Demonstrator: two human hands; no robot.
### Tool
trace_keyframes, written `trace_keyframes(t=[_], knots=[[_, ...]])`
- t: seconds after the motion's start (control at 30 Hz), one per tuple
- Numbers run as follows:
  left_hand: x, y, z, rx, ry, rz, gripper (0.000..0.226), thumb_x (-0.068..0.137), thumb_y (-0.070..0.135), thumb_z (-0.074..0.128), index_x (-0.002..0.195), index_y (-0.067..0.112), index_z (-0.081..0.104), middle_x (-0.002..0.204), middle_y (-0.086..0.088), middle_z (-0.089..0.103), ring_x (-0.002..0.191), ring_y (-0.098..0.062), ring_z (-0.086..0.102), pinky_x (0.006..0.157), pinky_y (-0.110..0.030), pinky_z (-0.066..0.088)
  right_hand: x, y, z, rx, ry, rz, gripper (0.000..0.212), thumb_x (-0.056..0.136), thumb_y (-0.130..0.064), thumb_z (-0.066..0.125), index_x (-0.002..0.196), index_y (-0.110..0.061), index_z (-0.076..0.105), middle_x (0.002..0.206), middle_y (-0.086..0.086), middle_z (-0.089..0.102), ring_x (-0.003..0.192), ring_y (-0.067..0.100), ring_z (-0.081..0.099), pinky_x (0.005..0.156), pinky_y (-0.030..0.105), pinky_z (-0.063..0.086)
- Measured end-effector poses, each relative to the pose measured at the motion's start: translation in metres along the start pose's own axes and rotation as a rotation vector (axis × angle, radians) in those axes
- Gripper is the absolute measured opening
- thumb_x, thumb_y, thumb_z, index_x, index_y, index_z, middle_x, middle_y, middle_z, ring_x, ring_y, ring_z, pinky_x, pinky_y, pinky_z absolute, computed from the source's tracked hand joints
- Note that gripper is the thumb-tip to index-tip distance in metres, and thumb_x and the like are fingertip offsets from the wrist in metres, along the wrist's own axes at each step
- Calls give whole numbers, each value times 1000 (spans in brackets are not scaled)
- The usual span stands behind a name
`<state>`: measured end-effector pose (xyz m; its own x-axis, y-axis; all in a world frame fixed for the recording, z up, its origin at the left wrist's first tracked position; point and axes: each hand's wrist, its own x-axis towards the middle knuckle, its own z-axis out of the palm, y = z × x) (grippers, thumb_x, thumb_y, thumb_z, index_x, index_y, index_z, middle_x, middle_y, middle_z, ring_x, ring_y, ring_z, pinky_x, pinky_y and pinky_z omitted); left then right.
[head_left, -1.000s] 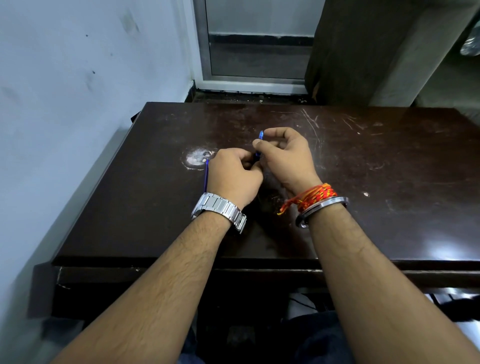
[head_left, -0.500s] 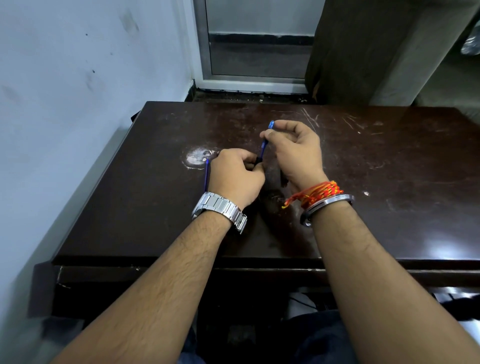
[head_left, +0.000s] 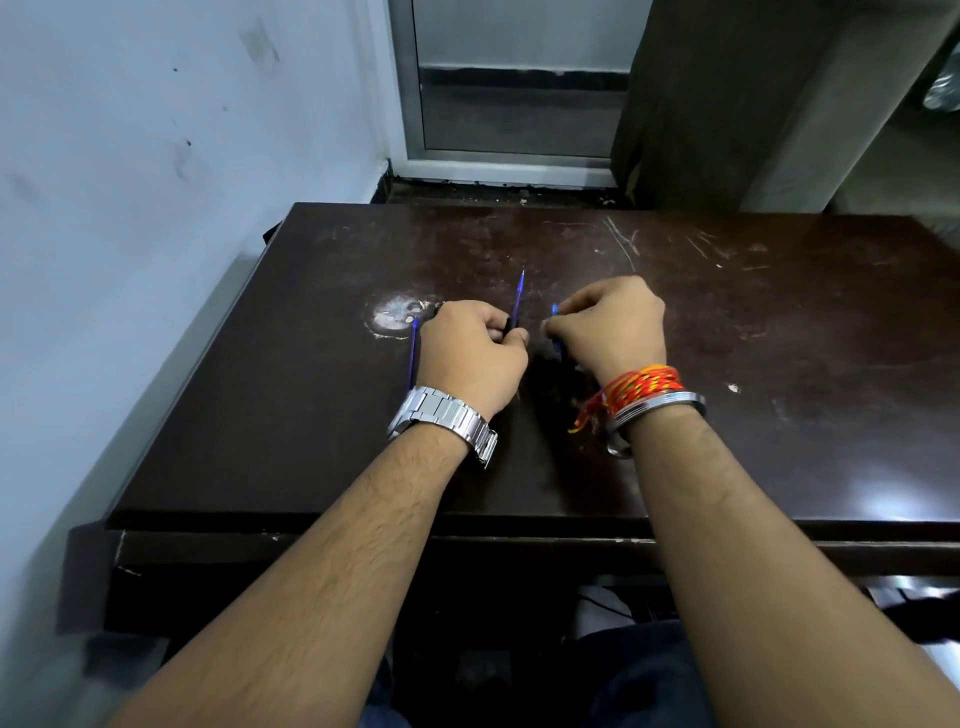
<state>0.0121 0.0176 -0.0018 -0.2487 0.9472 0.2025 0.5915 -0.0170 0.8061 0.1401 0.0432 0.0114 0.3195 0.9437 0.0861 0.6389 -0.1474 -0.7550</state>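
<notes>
My left hand (head_left: 467, 358), with a metal watch on the wrist, grips a dark pen barrel from which a thin blue pointed refill (head_left: 519, 296) sticks up and away from me. A second thin blue rod (head_left: 413, 353) shows along that hand's left edge; whether the hand holds it I cannot tell. My right hand (head_left: 615, 325), with orange threads and a steel bangle on the wrist, pinches a small blue and dark pen part (head_left: 556, 322) a short way to the right of the refill. Both hands rest low over the dark brown table (head_left: 779, 332).
A pale worn patch (head_left: 395, 317) marks the tabletop just left of my left hand. A white wall runs along the left side. Beyond the far edge are a metal-framed door (head_left: 519, 93) and a dark pillar (head_left: 727, 104). The table's front edge is near my elbows.
My right hand has pulled the blue part off to the right, away from my left hand. The thin blue refill now stands bare out of my left fist.
</notes>
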Motion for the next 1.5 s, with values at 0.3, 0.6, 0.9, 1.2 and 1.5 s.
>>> trace_keyframes(t=[0.3,0.6,0.9,1.2,1.5], knots=[[-1,0,0,3,-1,7,9,76,23,76,83,18,75,57,20,54,54,8,52,49,4,34,-2,-1,3,-164,-61,-10,8,73,-17,80,73,-16,72,77,7,64,69,15,55,67,17,40],[0,0,0,4,-10,11,10,77,24,76,85,18,75,59,19,55,54,8,52,48,4,34,1,4,6,-201,-8,-13,18,71,-19,81,79,-7,70,81,9,63,71,18,51,65,24,44],[0,0,0,0,-25,8,11,77,24,75,86,18,75,59,18,57,55,8,53,48,1,36,-1,-1,6,-53,54,-92,13,75,-24,73,65,-20,65,63,-9,59,63,7,54,52,7,33],[1,1,-2,34,-29,39,9,75,22,72,83,19,75,62,15,60,61,1,57,50,-6,37,-2,-13,11,556,-294,172,26,73,-30,71,53,-14,68,47,-2,59,37,10,48,38,20,36],[-2,2,-2,18,-90,79,10,76,18,69,83,18,76,56,18,57,59,5,57,47,-2,36,0,-11,8,596,-110,54,24,85,-19,70,62,-17,68,59,5,64,49,13,55,51,28,46]])
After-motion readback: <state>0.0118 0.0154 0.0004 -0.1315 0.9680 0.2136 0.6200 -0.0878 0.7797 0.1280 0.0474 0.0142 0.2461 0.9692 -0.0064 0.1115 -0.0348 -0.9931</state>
